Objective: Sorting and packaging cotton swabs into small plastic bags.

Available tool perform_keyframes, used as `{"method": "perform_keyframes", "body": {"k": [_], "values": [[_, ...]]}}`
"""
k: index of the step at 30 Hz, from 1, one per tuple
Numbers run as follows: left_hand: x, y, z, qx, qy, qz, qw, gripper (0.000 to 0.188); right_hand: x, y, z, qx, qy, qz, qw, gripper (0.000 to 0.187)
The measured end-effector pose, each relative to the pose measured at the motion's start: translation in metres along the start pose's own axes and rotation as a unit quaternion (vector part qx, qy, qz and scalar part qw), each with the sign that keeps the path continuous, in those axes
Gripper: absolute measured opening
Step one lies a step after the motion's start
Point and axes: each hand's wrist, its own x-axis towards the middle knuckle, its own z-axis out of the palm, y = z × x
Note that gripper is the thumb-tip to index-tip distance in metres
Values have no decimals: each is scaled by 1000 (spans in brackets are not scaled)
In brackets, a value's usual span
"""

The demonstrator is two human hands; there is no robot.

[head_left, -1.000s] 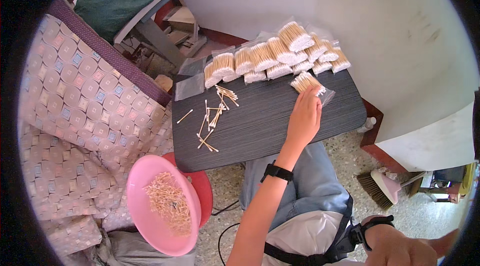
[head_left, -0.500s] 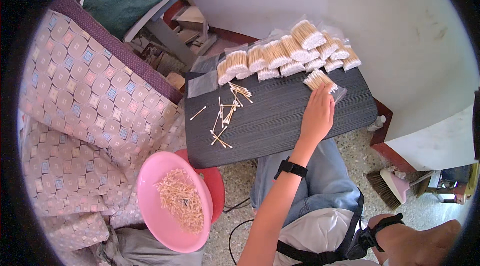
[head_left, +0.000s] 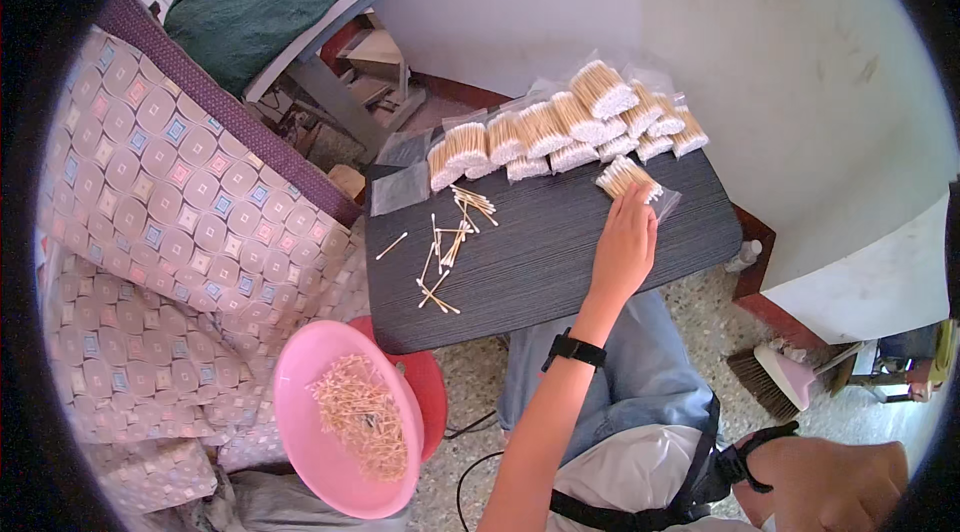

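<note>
My left hand [head_left: 627, 237], with a black band round its wrist, reaches across the right part of a dark table. Its fingers are closed on the near end of a clear bag of cotton swabs [head_left: 622, 175] lying flat. Beyond it, more filled swab bags [head_left: 545, 129] are stacked along the back edge. Loose cotton swabs [head_left: 452, 244] lie scattered on the left side. Two flat clear bags [head_left: 399, 190] overlap at the back left corner. Bare skin with a black strap fills the lower right; whether this is my right hand I cannot tell, and no fingers show clearly.
Left of my legs, a pink basin [head_left: 297, 412] holding many loose swabs rests on a red stool [head_left: 430, 402]. Patterned cloth [head_left: 180, 232] hangs at the left. A broom [head_left: 785, 377] and a small white bottle [head_left: 745, 255] are on the floor at the right.
The whole view has shifted slightly, so the table appears a little lower. My left hand keeps its place on the swab bag.
</note>
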Motion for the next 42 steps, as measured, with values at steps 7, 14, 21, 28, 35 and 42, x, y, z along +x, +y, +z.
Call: {"method": "perform_keyframes", "body": {"k": [7, 14, 21, 28, 35, 42], "values": [[-9, -2, -15, 4, -8, -18, 1000, 7, 10, 16, -55, -216, 59, 111, 968, 19], [0, 9, -20, 28, 35, -23, 999, 28, -1, 99, -174, -724, 73, 107, 678, 34], [-4, 6, -18, 40, 34, -38, 998, 47, -19, 133, -198, -604, 112, 238, 752, 40], [-3, 2, -12, 80, 9, -44, 996, 47, -31, 152, -203, -599, 187, 147, 765, 21], [7, 1, -9, 119, 27, -40, 992, 54, -39, 153, -206, -573, 198, 124, 785, 21], [18, -5, -12, 140, 30, -5, 990, 44, -38, 152, -202, -547, 189, 139, 804, 21]]}}
